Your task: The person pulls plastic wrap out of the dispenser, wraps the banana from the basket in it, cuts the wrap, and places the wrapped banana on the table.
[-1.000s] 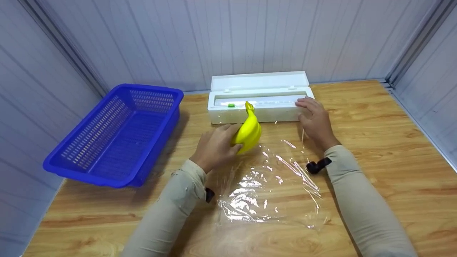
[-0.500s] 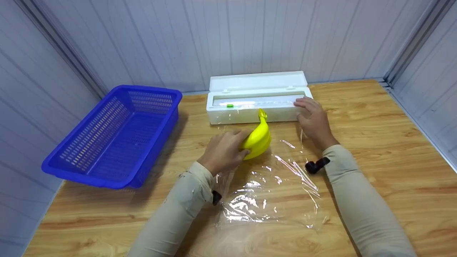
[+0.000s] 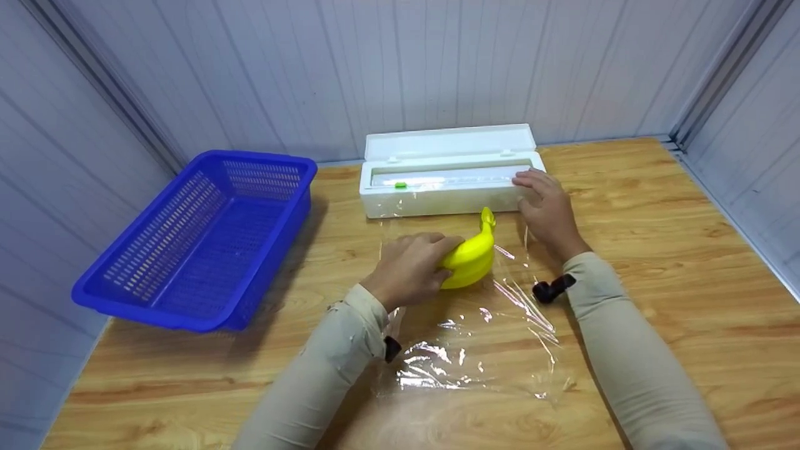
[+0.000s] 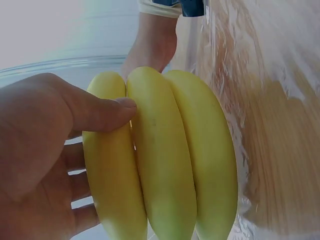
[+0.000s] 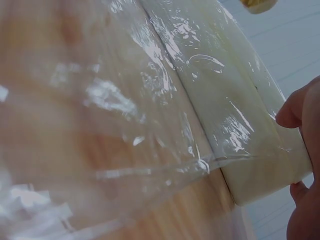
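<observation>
My left hand (image 3: 409,270) grips a yellow banana bunch (image 3: 470,261) above a sheet of cling film (image 3: 437,359). Three bananas (image 4: 162,150) show in the left wrist view, the thumb across the nearest one and the fingers behind. At the back, a white cling film dispenser (image 3: 437,204) stands with its lid up and a green slider (image 3: 400,185) near its left end. Its right end is held by my right hand (image 3: 550,215), fingers over the top edge. The film runs from the dispenser towards me over the wooden table, wrinkled along its right side.
A blue plastic basket (image 3: 250,275) with slotted walls stands on the left of the table (image 3: 675,262). White panel walls (image 3: 462,62) enclose the back and sides. The dispenser's raised lid (image 3: 450,142) is close to the back wall.
My left hand has carried the bananas rightwards and slightly towards me, further over the film. The bunch's stem end has moved away from the dispenser's top edge. My right hand stays at the dispenser's end.
</observation>
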Demonstrator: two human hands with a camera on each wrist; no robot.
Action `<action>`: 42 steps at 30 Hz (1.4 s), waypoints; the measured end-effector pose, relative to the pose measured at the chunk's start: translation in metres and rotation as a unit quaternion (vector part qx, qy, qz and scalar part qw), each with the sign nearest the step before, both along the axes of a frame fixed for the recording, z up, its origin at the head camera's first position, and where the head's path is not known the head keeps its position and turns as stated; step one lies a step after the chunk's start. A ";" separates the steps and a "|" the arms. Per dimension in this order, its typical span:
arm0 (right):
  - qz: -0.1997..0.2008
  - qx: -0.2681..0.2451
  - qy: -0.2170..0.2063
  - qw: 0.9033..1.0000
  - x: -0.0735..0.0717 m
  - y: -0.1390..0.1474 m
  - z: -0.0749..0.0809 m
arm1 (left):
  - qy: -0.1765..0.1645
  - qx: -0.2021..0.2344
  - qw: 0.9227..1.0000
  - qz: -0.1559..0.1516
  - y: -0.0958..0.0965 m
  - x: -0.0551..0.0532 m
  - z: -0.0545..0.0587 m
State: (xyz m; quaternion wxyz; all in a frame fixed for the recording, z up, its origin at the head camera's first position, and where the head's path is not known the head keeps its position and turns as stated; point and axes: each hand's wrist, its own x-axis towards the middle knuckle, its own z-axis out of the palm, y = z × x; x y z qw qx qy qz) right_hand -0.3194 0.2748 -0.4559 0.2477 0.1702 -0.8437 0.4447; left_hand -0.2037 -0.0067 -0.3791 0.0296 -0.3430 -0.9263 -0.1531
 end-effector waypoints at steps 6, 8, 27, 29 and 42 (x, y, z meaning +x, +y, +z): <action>0.006 0.001 -0.003 1.000 -0.001 -0.003 -0.004 | -0.007 0.004 1.000 -0.015 0.000 -0.001 -0.004; 0.007 -0.002 -0.001 1.000 -0.001 -0.004 -0.005 | -0.009 0.005 1.000 -0.022 -0.001 -0.001 -0.005; 0.001 0.001 -0.014 1.000 0.000 -0.002 -0.001 | -0.058 0.040 0.997 -0.030 0.001 0.002 -0.005; 0.002 0.003 -0.017 1.000 -0.001 -0.002 -0.001 | -0.060 0.043 0.997 -0.030 0.001 0.002 -0.006; 0.008 0.010 -0.020 1.000 0.002 0.004 0.002 | -0.051 0.044 0.998 -0.019 0.006 -0.001 -0.012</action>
